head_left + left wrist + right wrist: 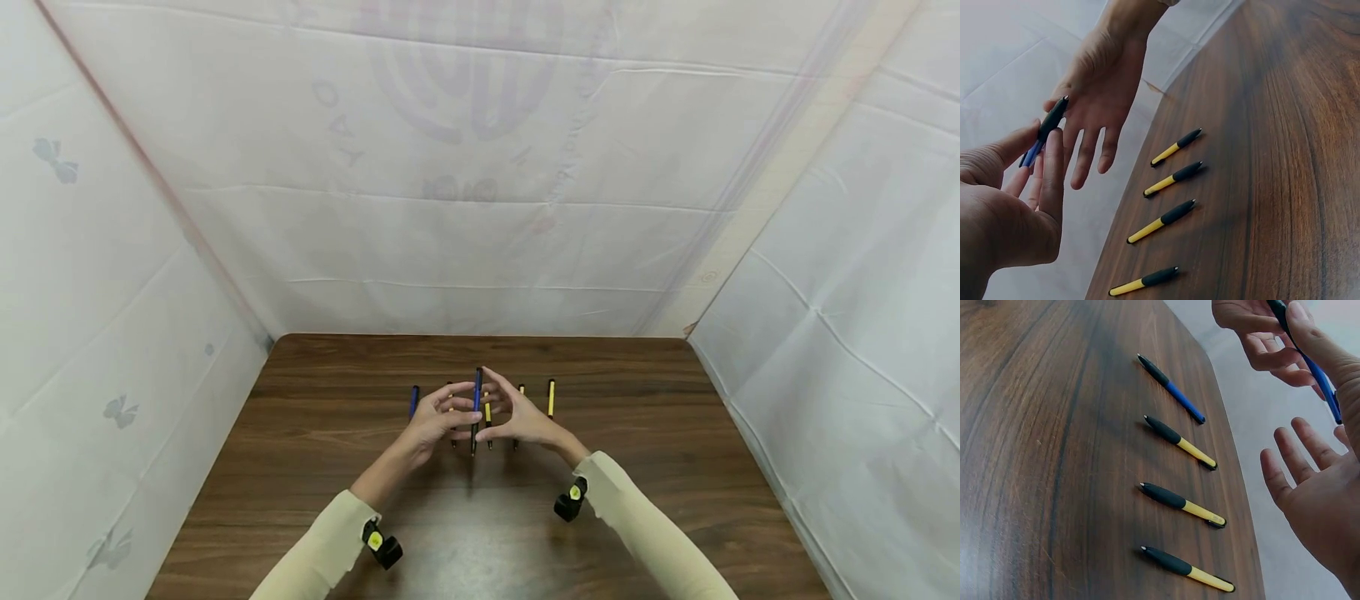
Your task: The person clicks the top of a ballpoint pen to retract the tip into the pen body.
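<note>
A blue pen with a black grip [476,410] is held upright above the wooden table [315,467]. My left hand [442,412] pinches this blue pen [1042,134] between thumb and forefinger. My right hand [510,408] faces it with straight, spread fingers [1085,156]. In the right wrist view, the right thumb [1319,353] lies along the pen [1319,378]. On the table beyond the hands lie another blue pen [1172,389] and several yellow pens with black grips [1180,442] [1161,221], side by side in a row.
White sheeting walls in the table on the left, back and right [480,250]. A small black camera sits on each wrist [382,546] [570,502]. Bare wood lies in front of the row of pens, toward me.
</note>
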